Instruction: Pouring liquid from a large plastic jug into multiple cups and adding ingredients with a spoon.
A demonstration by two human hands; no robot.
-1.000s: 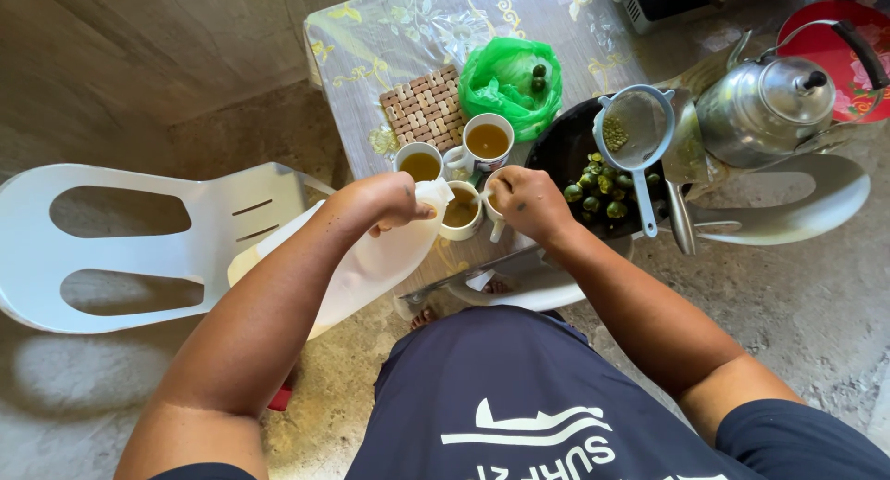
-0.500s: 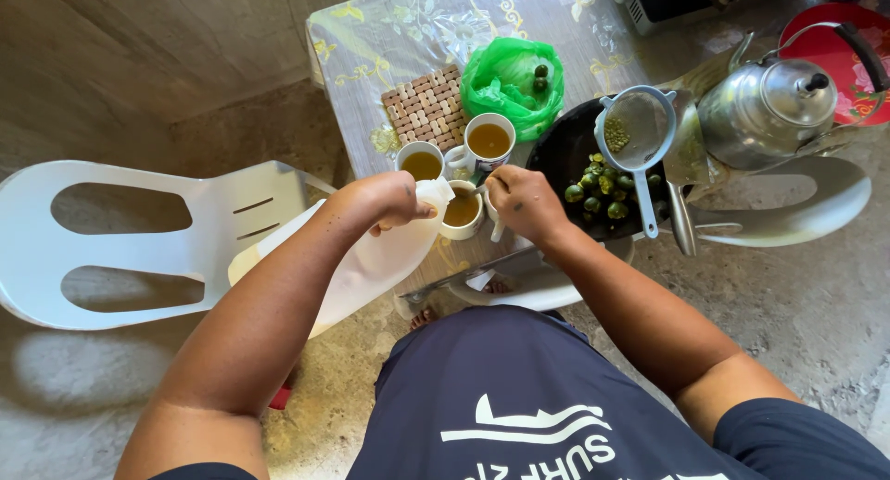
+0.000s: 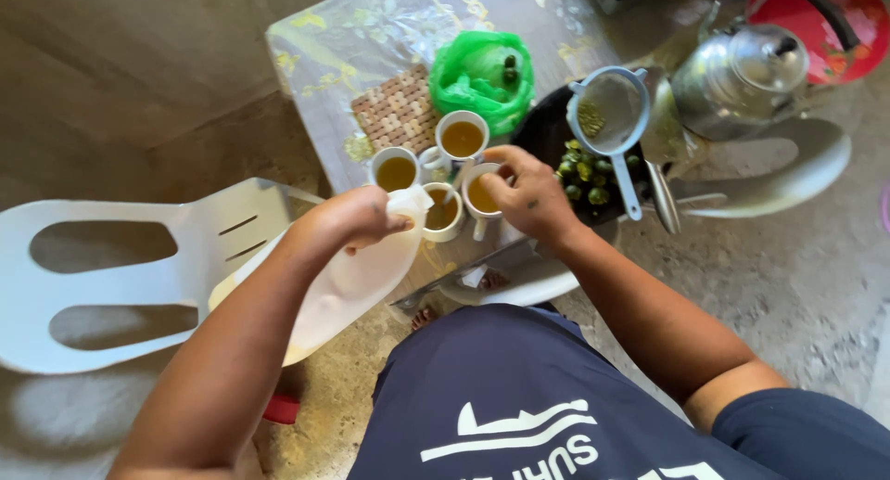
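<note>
Hands (image 3: 357,222) (image 3: 524,194) crowd cups (image 3: 443,211), seemingly touching.

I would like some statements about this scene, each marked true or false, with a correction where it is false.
1. The left hand holds a white plastic jug tilted toward the cups. True.
2. Four white cups hold a brownish liquid, among them the far cup. True.
3. The strainer lies inside the green plastic bag. False: it rests over the dark bowl of small green fruits.
4. The right hand grips the metal kettle. False: it is at the cup nearest the bowl; the kettle stands apart, untouched.
5. A woven mat lies on the table. True.
</note>
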